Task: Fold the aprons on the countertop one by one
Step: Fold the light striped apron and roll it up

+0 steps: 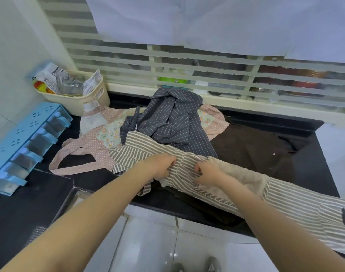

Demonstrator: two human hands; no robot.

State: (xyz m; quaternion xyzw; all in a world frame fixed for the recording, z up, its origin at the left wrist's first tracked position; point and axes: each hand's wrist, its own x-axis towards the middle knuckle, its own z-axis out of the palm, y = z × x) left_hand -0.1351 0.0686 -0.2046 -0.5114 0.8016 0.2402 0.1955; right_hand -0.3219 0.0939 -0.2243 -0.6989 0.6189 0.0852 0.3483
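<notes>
Here, the left hand (161, 166) and right hand (206, 172) each pinch the brown-striped apron (189, 168), which lies along the front of the countertop (305, 165), its right end hanging past the edge. Risk: that overhang could drag the cloth off, or its strap could snag the grey-striped apron (171, 118) behind.

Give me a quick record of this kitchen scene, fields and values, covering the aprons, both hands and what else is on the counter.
apron in hand: grey-and-white striped apron, overhanging the black countertop edge at right
left hand: grips the striped cloth
right hand: grips the striped cloth beside the left
waiting aprons: dark grey pinstriped apron, crumpled on the pink dotted floral apron
far left: cream plastic basket, blue plastic drawer rack
</notes>
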